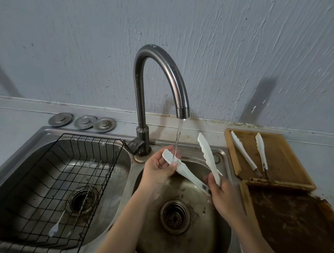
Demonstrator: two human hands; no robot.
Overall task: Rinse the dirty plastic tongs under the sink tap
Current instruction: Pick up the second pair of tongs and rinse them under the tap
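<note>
A person stands at a steel double sink set against a grey-blue wall. A curved dark tap rises at the middle and runs a thin stream of water into the right-hand bowl. Both hands hold white plastic tongs over that bowl, the two arms spread apart in a V. The left hand grips the tip of the lower arm, thumb curled over it, right where the water lands. The right hand closes its grip around the hinge end, at about four o'clock from the left hand, while the upper arm of the tongs points up toward twelve o'clock, beside the stream. In the left-hand bowl sits a black wire rack with thin metal skewers lying in it. Three round metal plugs rest on the surface behind that bowl. At three o'clock, a wooden tray holds a second pair of white tongs, and a stained tray lies nearer, touching it.
</note>
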